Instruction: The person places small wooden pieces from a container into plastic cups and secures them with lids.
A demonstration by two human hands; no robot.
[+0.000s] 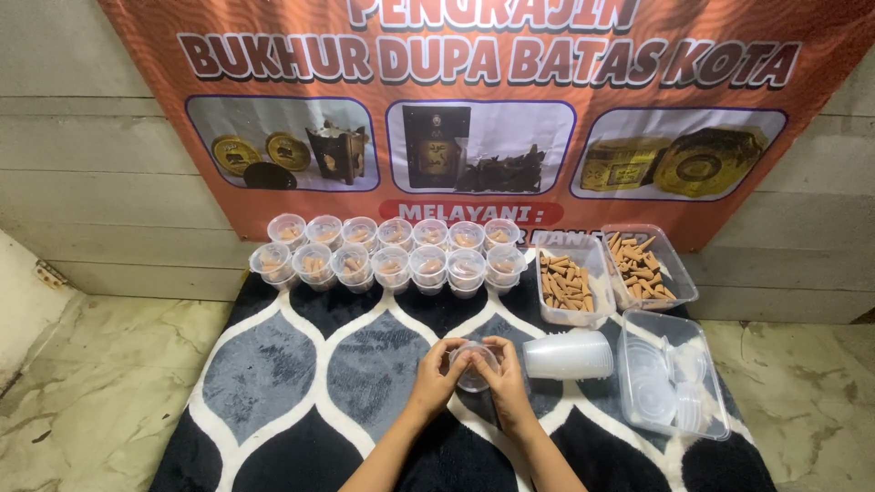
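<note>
Item: small clear plastic cup (475, 364), held between left hand (437, 375) and right hand (504, 381), both closed on its rim and sides just above the patterned rug (273, 383). Likely very light, thin-walled, easily squashed and slick; best gripped lightly at the stiffer rim. Just right of the right hand lies a stack of empty cups (570, 355); filled cups (392, 255) stand well beyond the hands.

hands (474, 378) — cover small cup's (474, 369) sides, contents unclear | banner (492, 109) — top cut off by edge
</note>
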